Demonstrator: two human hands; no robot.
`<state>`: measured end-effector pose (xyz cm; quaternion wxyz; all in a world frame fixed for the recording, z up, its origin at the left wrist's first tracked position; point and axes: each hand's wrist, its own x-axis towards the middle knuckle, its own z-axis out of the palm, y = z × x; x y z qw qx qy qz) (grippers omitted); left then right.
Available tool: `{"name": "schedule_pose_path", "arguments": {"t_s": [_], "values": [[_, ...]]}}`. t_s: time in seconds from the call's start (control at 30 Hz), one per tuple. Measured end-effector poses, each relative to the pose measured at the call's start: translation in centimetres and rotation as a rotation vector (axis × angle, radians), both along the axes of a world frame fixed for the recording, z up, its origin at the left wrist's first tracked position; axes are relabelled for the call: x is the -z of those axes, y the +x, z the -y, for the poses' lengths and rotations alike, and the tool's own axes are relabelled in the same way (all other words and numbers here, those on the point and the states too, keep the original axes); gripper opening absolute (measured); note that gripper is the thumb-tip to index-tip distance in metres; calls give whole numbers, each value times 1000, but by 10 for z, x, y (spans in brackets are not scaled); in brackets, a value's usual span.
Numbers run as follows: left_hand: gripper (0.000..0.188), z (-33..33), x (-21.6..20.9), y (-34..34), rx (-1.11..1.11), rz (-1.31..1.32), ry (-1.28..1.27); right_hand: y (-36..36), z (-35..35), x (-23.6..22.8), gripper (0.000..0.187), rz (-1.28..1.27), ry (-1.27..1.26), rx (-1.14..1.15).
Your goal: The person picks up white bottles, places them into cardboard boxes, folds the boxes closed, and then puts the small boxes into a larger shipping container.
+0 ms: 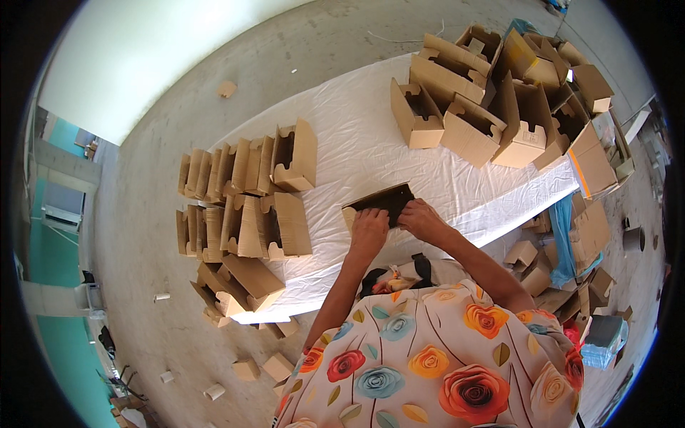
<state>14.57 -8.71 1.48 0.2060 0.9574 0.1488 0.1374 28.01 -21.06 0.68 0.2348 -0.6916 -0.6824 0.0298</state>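
Note:
A small brown cardboard box (386, 198) with a dark inside sits near the table's front edge, its open top facing me. My left hand (369, 230) is closed over its near left edge, fingers bent inward. At the near right corner my right hand (422, 220) grips the box, its fingertips partly hidden. The box rests on a white cloth (349, 157) that covers the long table. To the left stand two rows of open cardboard boxes (294, 153), set close together.
A heap of larger open cardboard boxes (474, 128) fills the table's far right. Several boxes (250, 282) stand at the left front edge. Cartons and blue plastic (564, 239) lie on the floor at right. Small cardboard pieces (246, 369) and short tubes (214, 391) lie at lower left.

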Motion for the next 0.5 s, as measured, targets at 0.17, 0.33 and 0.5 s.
{"name": "schedule_pose_path", "arguments": {"t_s": [0.17, 0.33, 0.5], "values": [[22, -1, 0, -9, -141, -27, 90, 4, 12, -9, 19, -105, 54, 84], [38, -4, 1, -20, -279, -66, 113, 7, 21, -5, 31, -174, 29, 134], [59, -12, 10, -30, -327, 10, 59, 6, 23, 1, 49, -185, -17, 210]]}}
